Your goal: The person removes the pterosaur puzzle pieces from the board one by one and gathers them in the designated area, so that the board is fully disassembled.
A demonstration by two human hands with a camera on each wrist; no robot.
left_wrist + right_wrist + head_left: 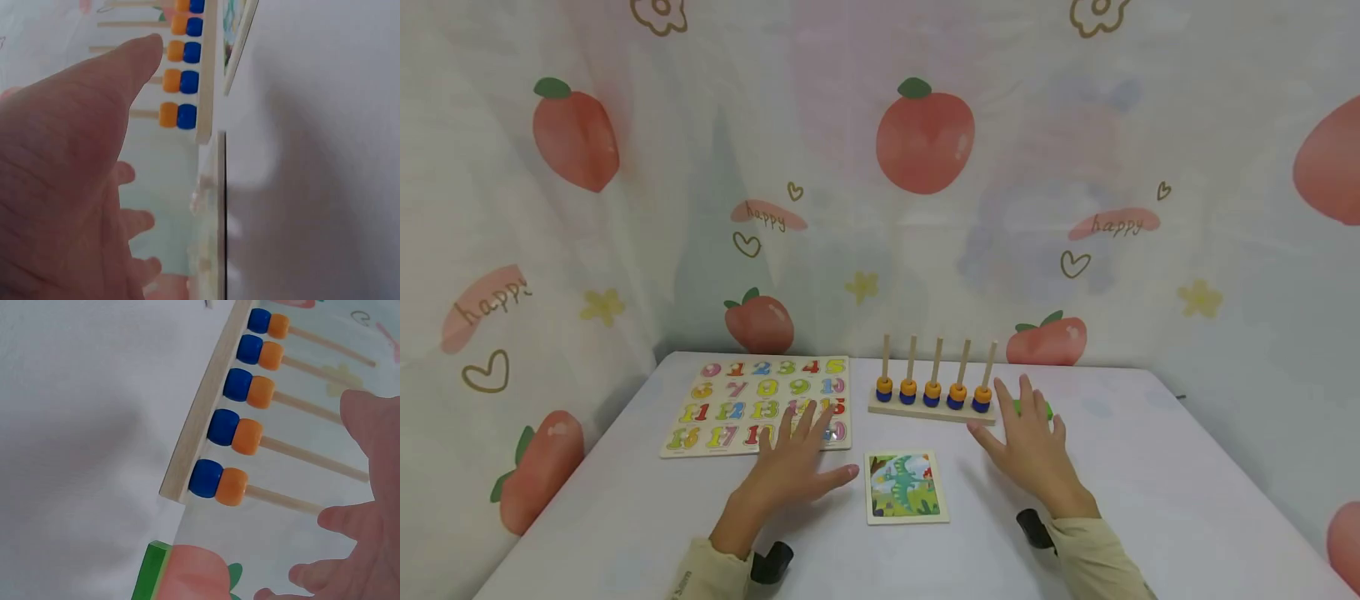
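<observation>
Left hand (786, 475) and right hand (1034, 450) have fingers spread wide, empty; the bead rack (932, 390) looks light, rigid, best held by its base (917, 412).

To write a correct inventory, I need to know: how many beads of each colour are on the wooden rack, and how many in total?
Blue beads: 5
Orange beads: 5
Total on the wooden rack: 10
</observation>
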